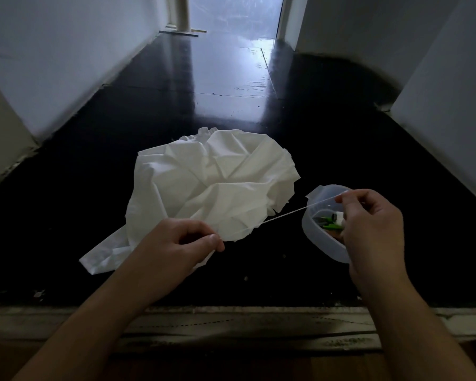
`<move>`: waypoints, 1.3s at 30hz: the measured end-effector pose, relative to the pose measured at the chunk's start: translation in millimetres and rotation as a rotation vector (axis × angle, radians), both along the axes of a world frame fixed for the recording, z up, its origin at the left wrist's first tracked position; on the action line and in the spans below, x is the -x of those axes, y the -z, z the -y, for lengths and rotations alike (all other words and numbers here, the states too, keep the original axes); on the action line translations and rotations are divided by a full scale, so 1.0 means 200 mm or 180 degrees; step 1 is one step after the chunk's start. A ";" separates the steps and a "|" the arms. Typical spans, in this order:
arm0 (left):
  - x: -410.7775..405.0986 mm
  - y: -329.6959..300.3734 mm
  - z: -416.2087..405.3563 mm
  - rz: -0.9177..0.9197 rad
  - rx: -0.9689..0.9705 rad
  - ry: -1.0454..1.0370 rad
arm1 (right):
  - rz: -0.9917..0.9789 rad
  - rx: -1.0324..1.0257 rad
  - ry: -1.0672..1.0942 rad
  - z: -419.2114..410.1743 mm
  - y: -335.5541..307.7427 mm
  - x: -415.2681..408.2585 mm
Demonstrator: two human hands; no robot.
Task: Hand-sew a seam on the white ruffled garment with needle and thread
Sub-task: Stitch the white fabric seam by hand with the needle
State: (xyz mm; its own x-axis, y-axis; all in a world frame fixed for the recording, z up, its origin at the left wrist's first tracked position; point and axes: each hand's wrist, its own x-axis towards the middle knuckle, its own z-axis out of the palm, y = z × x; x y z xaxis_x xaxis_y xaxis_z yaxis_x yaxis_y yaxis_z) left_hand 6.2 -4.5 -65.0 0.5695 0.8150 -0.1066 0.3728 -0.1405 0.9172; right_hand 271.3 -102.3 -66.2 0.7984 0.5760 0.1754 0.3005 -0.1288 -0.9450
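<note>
Crumpled white ruffled fabric garment (pixel 212 185) lies in a heap on the glossy black floor (pixel 327 138), ruffled edge at its far side. Left hand (pixel 176 244) sits at the garment's near edge, over the cloth, fingers curled, thumb and forefinger pinching one end of a thin white thread (pixel 283 214). The thread runs taut from there up and to the right, off the garment's near-right edge, to the right hand (pixel 374 229), which pinches the other end between thumb and fingertips, the rest of the fingers loosely curled. Needle is too small to make out in either hand. Just right of the garment, not touching it, a translucent round plastic container (pixel 318 229) sits on the floor, partly behind the right hand; inside are small green items and a white one, too small to identify. Nearer than the garment, a worn pale threshold strip (pixel 231 323) crosses below both forearms. White walls (pixel 52 64) flank the floor beyond the garment.
</note>
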 end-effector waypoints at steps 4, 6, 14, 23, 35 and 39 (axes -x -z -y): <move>0.00 0.00 0.01 -0.0021 -0.0041 -0.0008 | 0.1089 0.0998 -0.0135 -0.01 0.02 0.04; -0.02 0.00 0.01 -0.0065 -0.0050 -0.0003 | 0.1460 0.1149 -0.0396 -0.02 0.02 0.08; -0.06 -0.01 0.05 -0.0025 -0.0137 0.0324 | 0.0077 0.0946 -0.3264 -0.03 0.04 0.41; -0.05 0.00 0.04 -0.0188 0.0005 0.0230 | 0.0250 0.0675 -0.2365 -0.06 -0.02 0.29; -0.05 0.00 0.03 -0.0088 0.0263 0.0208 | 0.0301 0.0459 -0.0983 -0.07 0.00 0.19; -0.05 0.00 0.04 -0.0067 0.0329 0.0174 | 0.0369 0.0378 -0.0712 -0.08 0.01 0.16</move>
State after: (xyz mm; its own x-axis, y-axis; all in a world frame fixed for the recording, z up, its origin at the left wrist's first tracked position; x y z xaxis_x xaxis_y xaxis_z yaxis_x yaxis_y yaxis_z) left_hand 16.1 -11.6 -64.2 0.6096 0.7669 -0.2009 0.3864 -0.0662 0.9199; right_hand 238.4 -87.2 -68.7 0.6276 0.7577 0.1788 0.4393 -0.1550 -0.8849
